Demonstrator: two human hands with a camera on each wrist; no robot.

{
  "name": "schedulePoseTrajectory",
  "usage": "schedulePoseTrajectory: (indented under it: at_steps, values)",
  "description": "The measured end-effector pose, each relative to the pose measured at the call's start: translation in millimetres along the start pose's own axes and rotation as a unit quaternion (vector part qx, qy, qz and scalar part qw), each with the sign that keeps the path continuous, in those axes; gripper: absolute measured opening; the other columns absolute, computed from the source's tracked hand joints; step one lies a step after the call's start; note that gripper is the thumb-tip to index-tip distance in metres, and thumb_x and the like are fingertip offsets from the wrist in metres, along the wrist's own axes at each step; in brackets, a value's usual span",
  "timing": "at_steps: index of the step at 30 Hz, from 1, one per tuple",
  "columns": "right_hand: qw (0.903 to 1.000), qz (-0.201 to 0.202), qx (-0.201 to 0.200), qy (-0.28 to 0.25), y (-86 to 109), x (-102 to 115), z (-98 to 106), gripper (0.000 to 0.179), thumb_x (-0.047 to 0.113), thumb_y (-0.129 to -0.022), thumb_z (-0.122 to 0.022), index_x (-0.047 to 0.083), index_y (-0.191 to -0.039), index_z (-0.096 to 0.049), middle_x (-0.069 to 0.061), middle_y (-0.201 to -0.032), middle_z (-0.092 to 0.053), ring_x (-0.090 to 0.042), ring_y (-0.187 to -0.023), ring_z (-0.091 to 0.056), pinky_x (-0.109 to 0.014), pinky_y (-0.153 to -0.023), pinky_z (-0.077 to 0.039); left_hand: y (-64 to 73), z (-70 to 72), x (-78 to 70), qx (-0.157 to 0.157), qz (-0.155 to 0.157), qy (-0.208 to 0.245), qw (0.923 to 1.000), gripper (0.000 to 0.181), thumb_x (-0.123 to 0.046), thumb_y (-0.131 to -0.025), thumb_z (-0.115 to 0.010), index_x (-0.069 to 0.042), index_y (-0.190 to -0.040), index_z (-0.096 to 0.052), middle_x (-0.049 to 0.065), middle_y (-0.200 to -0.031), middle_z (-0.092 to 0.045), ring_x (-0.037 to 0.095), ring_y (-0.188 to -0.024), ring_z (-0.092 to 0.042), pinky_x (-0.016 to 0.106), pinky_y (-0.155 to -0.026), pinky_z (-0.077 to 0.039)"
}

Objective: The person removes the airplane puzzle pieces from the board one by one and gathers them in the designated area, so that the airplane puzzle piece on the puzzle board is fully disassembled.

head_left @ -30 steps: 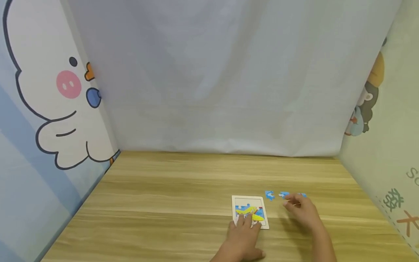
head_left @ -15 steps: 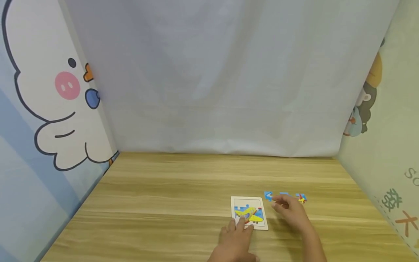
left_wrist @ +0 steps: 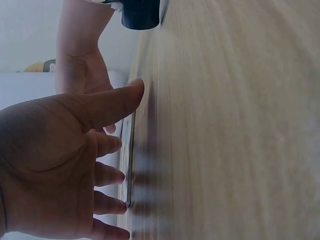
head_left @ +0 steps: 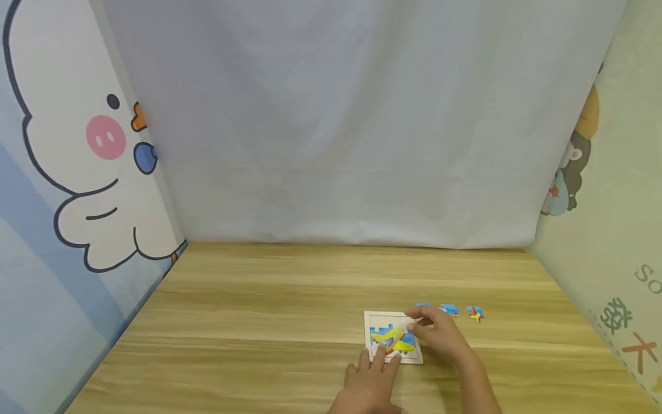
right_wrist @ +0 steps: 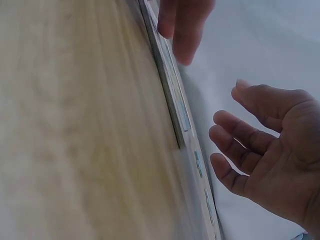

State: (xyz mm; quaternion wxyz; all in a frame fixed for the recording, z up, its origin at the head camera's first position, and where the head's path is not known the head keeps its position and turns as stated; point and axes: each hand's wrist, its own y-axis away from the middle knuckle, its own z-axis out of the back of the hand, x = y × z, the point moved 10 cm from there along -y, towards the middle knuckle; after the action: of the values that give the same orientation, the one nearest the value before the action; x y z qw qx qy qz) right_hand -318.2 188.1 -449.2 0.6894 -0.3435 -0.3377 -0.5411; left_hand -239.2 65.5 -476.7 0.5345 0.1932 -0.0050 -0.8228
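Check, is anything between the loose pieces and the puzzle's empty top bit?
Yes: the right hand, at the puzzle frame's upper right corner, is between the loose pieces and that empty bit. The frame's rim is too; nothing else visible.

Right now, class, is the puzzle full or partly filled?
Partly filled: the puzzle is bare along its far side, and loose pieces lie nearby.

Pale grey cloth (head_left: 331,126) hangs at the far edge of my wood-grain desk (head_left: 248,322), a blue-and-white cartoon panel (head_left: 77,161) along its left edge, a pale-green printed panel (head_left: 620,241) right.
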Motion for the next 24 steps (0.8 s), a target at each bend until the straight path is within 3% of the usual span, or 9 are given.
schedulePoseTrajectory:
  at_steps: [8, 15, 20, 24]
  values:
    - [0.9983, 0.032, 0.045, 0.02, -8.7, 7, -22, 0.026, 0.006, -0.084, -0.066, 0.0, -0.11, -0.063, -0.012, -0.107, -0.062, -0.027, -0.093, -0.058, -0.039, -0.075, -0.05, -2.1, 0.1, 0.6, -0.005, -0.009, -0.023, 0.9997, 0.076, -0.047, -0.068, -0.078, -0.025, -0.135, -0.05, 0.005, -0.144, -0.037, 0.038, -0.128, -0.033, 0.056, -0.09, -0.038]
    - [0.9952, 0.044, 0.085, 0.02, -14.2, 13, -37, 0.031, 0.004, -0.081, -0.068, -0.002, -0.111, -0.062, -0.015, -0.106, -0.06, -0.024, -0.088, -0.057, -0.033, -0.069, -0.05, -1.9, -2.2, 0.3, 0.004, -0.003, -0.039, 0.9992, 0.077, -0.048, -0.069, -0.077, -0.025, -0.136, -0.048, 0.003, -0.144, -0.037, 0.037, -0.129, -0.033, 0.056, -0.09, -0.039]
    - [0.9927, 0.053, 0.102, 0.035, -18.5, 13, -44, 0.029, -0.001, -0.078, -0.069, -0.005, -0.106, -0.065, -0.008, -0.086, -0.061, -0.018, -0.074, -0.053, -0.029, -0.06, -0.046, 0.5, -4.4, 0.3, 0.02, 0.008, -0.027, 0.9994, 0.077, -0.049, -0.072, -0.074, -0.023, -0.138, -0.045, 0.002, -0.146, -0.034, 0.036, -0.131, -0.03, 0.056, -0.093, -0.036]
    - [0.9919, 0.043, 0.1, 0.066, -21.1, 11, -49, 0.025, -0.002, -0.073, -0.071, -0.001, -0.099, -0.07, -0.005, -0.081, -0.055, -0.019, -0.072, -0.049, -0.03, -0.058, -0.043, 0.6, -5.1, 0.3, 0.025, 0.006, -0.028, 0.9993, 0.078, -0.05, -0.072, -0.073, -0.023, -0.139, -0.044, 0.001, -0.147, -0.033, 0.035, -0.132, -0.029, 0.055, -0.093, -0.036]
